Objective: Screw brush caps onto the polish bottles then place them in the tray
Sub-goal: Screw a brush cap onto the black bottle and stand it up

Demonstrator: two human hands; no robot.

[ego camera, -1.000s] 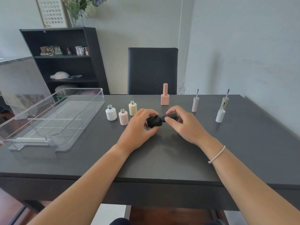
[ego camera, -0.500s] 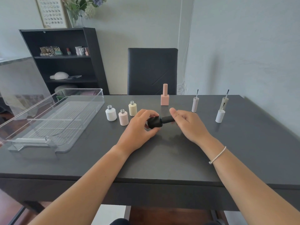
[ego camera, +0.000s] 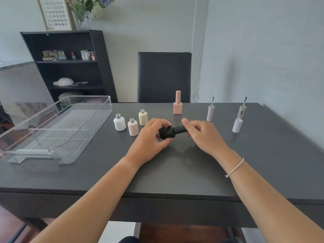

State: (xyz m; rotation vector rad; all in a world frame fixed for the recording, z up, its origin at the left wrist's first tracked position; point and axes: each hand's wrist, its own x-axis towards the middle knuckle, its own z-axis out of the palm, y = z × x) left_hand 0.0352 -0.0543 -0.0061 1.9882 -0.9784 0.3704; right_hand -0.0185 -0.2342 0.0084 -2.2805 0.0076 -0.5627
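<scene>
Two hands work one small black bottle (ego camera: pixel 166 133): my left hand (ego camera: pixel 152 137) grips its slippery body, my right hand (ego camera: pixel 201 133) pinches the cap (ego camera: pixel 180 129).

- The left hand (ego camera: pixel 149 137) covers the far base of the black bottle (ego camera: pixel 166 132).
- Shelf items (ego camera: pixel 54 55) at ten o'clock are too small to identify (little bottles, perhaps).
- The picture's left edge crops the tray (ego camera: pixel 57 130).

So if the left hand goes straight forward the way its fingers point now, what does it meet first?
Probably the black bottle, which the left hand already grips. Beyond it stands the pink capped bottle, though depth is unclear.
</scene>
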